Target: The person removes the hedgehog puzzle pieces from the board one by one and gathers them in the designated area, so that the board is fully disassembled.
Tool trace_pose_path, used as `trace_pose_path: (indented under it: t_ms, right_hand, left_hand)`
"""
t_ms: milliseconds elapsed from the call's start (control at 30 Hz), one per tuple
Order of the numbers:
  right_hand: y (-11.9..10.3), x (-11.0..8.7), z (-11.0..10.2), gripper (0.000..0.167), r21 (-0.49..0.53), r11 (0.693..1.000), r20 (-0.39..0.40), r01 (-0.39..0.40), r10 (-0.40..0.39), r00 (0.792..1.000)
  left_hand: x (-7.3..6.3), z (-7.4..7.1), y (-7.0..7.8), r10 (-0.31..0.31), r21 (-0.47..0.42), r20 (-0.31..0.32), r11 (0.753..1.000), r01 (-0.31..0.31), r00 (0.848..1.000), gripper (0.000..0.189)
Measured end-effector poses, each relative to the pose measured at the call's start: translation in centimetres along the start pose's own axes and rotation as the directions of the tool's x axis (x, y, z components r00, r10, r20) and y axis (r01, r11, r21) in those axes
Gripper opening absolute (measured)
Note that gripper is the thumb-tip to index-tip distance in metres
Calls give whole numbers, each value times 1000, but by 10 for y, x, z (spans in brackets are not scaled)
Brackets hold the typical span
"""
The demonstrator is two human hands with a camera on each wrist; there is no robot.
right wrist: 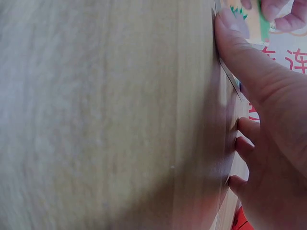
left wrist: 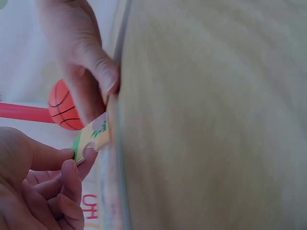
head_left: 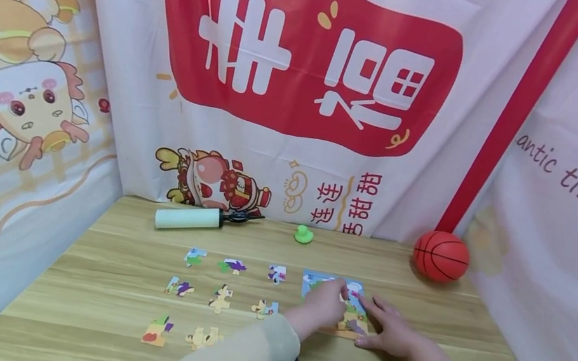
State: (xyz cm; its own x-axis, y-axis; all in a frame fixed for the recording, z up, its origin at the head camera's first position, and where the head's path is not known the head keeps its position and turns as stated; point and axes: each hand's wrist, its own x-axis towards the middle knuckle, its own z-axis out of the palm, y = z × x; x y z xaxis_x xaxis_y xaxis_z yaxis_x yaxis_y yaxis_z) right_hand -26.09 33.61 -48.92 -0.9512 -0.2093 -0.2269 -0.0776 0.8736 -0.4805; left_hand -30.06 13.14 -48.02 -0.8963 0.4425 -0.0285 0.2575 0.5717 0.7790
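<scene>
A jigsaw puzzle [head_left: 330, 278] in a flat tray lies on the table, partly covered by both hands. My left hand [head_left: 323, 306] is over its middle. In the left wrist view its thumb and fingers pinch a puzzle piece [left wrist: 91, 134], tilted up from the puzzle, with a green edge and a grey-purple patch. My right hand [head_left: 398, 335] rests along the puzzle's right side with fingers fairly straight. Its thumb [right wrist: 235, 28] touches the near edge, and other fingertips rest on the table in the right wrist view.
Several loose puzzle pieces, such as a red-marked one [head_left: 154, 332], lie in rows left of the puzzle. Along the back stand a pale hand pump [head_left: 189, 218], a green toy duck [head_left: 304, 235] and a red basketball [head_left: 441, 256]. Printed curtains [head_left: 101, 128] enclose the table [head_left: 92, 275].
</scene>
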Motion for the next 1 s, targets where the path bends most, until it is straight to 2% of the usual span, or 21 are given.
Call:
trace_pose_path:
  t_ms: [200, 400, 600, 733, 867, 1000]
  right_hand:
    - [-4, 0, 0, 97, -14, 1000, -10, -11, 10, 1000]
    - [-4, -3, 1, 97, -6, 999, 0, -39, 39, 999]
    - [-3, -3, 2, 96, -32, 999, -9, -17, 17, 1000]
    - [-3, -2, 3, 97, -30, 999, -6, -11, 11, 1000]
    - [-3, -3, 2, 96, -10, 1000, -1, -29, 29, 1000]
    - [-2, -2, 2, 96, -12, 999, -2, -30, 30, 1000]
  left_hand:
    - [-10, -35, -2, 17, 27, 25, 999, -18, 1000, 5]
    - [-29, -80, -7, 38, 138, 48, 989, -44, 998, 8]
    - [-48, -114, -18, 47, 149, 83, 987, -59, 995, 11]
    - [-61, -129, -27, 50, 196, 133, 978, -76, 990, 14]
    - [-74, -135, -37, 42, 241, 192, 966, -89, 980, 15]
    - [-86, -136, -53, 15, 216, 220, 974, -64, 975, 15]
